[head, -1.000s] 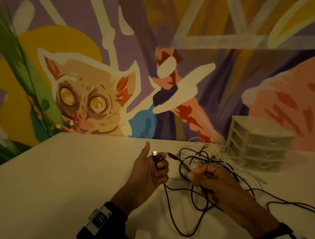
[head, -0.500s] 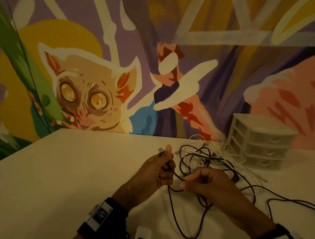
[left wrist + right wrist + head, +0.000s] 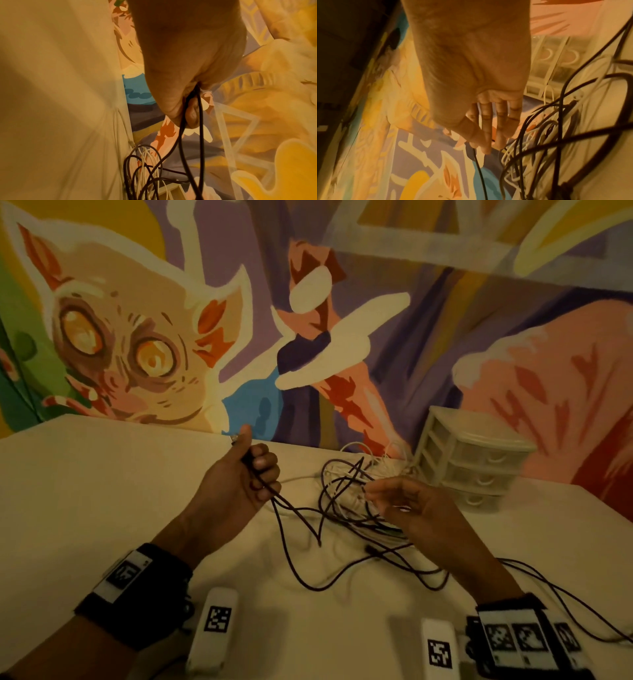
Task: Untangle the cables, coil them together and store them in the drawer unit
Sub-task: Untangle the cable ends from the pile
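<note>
A tangle of dark and white cables (image 3: 349, 491) lies on the cream table (image 3: 102, 491), in front of a small white three-drawer unit (image 3: 479, 460) with all drawers closed. My left hand (image 3: 246, 474) grips a dark cable (image 3: 298, 563) just below its USB plug (image 3: 234, 438), thumb up; two dark strands hang from the fist (image 3: 185, 102) toward the pile. My right hand (image 3: 404, 505) hovers at the right side of the tangle with its fingers (image 3: 488, 128) nearly straight and nothing clearly held. In the right wrist view the cables (image 3: 539, 135) and drawer unit (image 3: 556, 56) lie just past that hand.
A painted mural wall (image 3: 308, 337) stands right behind the table. Two white tagged blocks (image 3: 214, 631) (image 3: 440, 648) lie near the front edge. Loose dark cable loops trail off to the right (image 3: 565, 604).
My left hand has carried the plug end up and to the left, drawing the dark cable out. My right hand has let go of the strand and opened.
</note>
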A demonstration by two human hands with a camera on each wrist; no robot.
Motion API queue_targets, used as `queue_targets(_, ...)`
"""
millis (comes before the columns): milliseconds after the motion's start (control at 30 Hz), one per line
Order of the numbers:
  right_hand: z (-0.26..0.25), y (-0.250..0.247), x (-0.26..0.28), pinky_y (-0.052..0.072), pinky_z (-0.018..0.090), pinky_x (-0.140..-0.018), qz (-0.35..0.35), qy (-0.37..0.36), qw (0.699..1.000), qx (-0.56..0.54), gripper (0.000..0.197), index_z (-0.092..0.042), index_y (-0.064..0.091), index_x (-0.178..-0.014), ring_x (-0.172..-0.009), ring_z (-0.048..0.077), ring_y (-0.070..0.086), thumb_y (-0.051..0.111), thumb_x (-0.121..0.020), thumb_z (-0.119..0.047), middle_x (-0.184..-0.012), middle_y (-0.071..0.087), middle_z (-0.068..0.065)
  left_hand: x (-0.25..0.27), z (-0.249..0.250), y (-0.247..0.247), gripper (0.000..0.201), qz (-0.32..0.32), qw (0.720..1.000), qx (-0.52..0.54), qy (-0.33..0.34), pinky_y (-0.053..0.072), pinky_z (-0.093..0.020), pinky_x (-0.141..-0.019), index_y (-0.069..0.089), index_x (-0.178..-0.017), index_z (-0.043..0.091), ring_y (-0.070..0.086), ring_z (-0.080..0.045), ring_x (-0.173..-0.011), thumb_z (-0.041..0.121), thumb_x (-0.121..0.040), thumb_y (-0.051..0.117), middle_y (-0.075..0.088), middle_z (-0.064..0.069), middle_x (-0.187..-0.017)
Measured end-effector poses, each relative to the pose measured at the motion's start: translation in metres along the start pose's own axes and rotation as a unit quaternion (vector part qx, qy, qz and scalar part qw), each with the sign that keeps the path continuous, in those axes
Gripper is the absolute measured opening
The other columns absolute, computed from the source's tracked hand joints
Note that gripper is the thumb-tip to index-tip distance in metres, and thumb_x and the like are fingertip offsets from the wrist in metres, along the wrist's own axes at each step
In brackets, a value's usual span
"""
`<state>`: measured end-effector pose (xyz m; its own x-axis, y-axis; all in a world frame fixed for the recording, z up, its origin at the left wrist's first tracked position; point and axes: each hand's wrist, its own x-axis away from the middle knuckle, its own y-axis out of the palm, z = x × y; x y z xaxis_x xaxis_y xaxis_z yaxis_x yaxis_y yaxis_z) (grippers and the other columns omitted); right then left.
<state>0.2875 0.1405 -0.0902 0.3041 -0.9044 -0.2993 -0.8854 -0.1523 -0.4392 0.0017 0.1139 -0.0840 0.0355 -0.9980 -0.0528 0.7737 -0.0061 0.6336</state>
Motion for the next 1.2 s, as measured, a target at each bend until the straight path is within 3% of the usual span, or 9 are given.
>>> queue_targets(133, -0.003, 0.014, 0.007, 0.061, 0.031, -0.089, -0.083, -0.015, 0.996, 0.027, 0.044, -0.044, 0.074, -0.124, -0.096, 0.012, 0.074, 0.076, -0.096, -0.01, -0.114, 0.075, -0.012, 0.003, -0.002, 0.005, 0.048, -0.028, 0.999, 0.019, -0.008, 0.034, -0.023, -0.052, 0.047, -0.079, 0.021, 0.027, -0.01, -0.06, 0.061, -0.105, 0.046, 0.032, 0.003, -0.074)
queue_targets(267, -0.005, 0.028, 0.007, 0.062, 0.025, -0.086, -0.039, 0.005, 0.999, 0.024, 0.04, -0.061, 0.068, -0.124, -0.109, 0.008, 0.068, 0.076, -0.096, -0.034, -0.133, 0.057, -0.021, 0.01, 0.0, 0.011, 0.05, -0.107, 0.993, 0.025, -0.047, 0.033, -0.027, -0.058, 0.047, -0.079, 0.019, 0.031, -0.012, -0.062, 0.061, -0.107, 0.041, 0.029, 0.003, -0.074)
queue_targets(433, -0.006, 0.021, -0.001, 0.061, 0.028, -0.085, 0.052, 0.002, 0.987, -0.152, 0.027, -0.034, 0.077, -0.124, -0.114, 0.018, 0.073, 0.065, -0.104, -0.021, -0.126, 0.076, -0.006, 0.015, 0.004, 0.015, 0.05, -0.121, 0.991, 0.015, -0.063, 0.038, -0.026, -0.056, 0.045, -0.079, 0.018, 0.032, -0.012, -0.06, 0.059, -0.107, 0.041, 0.025, 0.003, -0.073)
queue_targets(600, -0.012, -0.018, -0.007, 0.06, 0.023, -0.086, 0.167, -0.054, 0.891, -0.419, 0.032, -0.016, 0.073, -0.131, -0.106, 0.015, 0.071, 0.061, -0.102, -0.011, -0.12, 0.077, 0.003, 0.002, 0.029, -0.006, 0.049, -0.05, 0.997, 0.061, 0.027, 0.041, -0.023, -0.06, 0.047, -0.08, 0.021, 0.026, -0.008, -0.055, 0.062, -0.106, 0.044, 0.022, 0.006, -0.072)
queue_targets(633, -0.013, -0.018, -0.007, 0.06, 0.023, -0.083, 0.158, -0.051, 0.888, -0.428, 0.03, -0.016, 0.076, -0.126, -0.102, 0.014, 0.072, 0.063, -0.099, -0.013, -0.117, 0.078, 0.004, 0.001, 0.032, -0.008, 0.05, -0.037, 0.998, 0.049, 0.034, 0.04, -0.023, -0.058, 0.048, -0.08, 0.021, 0.025, -0.008, -0.053, 0.064, -0.105, 0.044, 0.02, 0.006, -0.072)
queue_targets(733, -0.015, -0.001, -0.002, 0.058, 0.029, -0.081, 0.114, -0.039, 0.946, -0.301, 0.029, -0.022, 0.078, -0.118, -0.105, 0.019, 0.076, 0.075, -0.089, -0.021, -0.117, 0.079, 0.007, -0.001, 0.029, -0.003, 0.054, -0.006, 0.991, -0.124, 0.047, 0.02, -0.03, -0.051, 0.048, -0.085, 0.017, 0.014, -0.013, -0.055, 0.07, -0.098, 0.047, 0.015, 0.0, -0.076)
queue_targets(867, -0.017, 0.011, 0.0, 0.061, 0.032, -0.072, 0.096, -0.014, 0.956, -0.275, 0.042, -0.015, 0.07, -0.125, -0.098, 0.026, 0.079, 0.081, -0.086, -0.006, -0.112, 0.079, 0.009, -0.001, 0.016, 0.026, 0.062, -0.06, 0.906, -0.414, 0.056, 0.024, -0.032, -0.052, 0.057, -0.092, 0.014, 0.025, -0.015, -0.059, 0.076, -0.088, 0.065, 0.03, 0.001, -0.07)
queue_targets(1033, -0.021, 0.014, 0.001, 0.064, 0.034, -0.076, 0.11, 0.015, 0.945, -0.307, 0.026, -0.013, 0.076, -0.118, -0.098, 0.031, 0.08, 0.076, -0.092, -0.013, -0.105, 0.081, 0.012, -0.001, -0.006, 0.062, 0.024, -0.169, 0.78, -0.598, 0.065, 0.041, -0.009, -0.061, 0.078, -0.088, 0.034, 0.056, 0.006, -0.061, 0.058, -0.088, 0.075, 0.064, 0.023, -0.064)
queue_targets(1200, -0.022, 0.012, -0.001, 0.064, 0.031, -0.084, 0.102, 0.042, 0.913, -0.393, 0.026, -0.017, 0.072, -0.126, -0.109, 0.03, 0.077, 0.054, -0.108, -0.025, -0.115, 0.08, 0.014, -0.001, -0.013, 0.062, 0.021, -0.205, 0.733, -0.637, 0.12, 0.049, -0.018, -0.071, 0.072, -0.088, 0.039, 0.063, -0.004, -0.076, 0.059, -0.095, 0.068, 0.071, 0.013, -0.082)
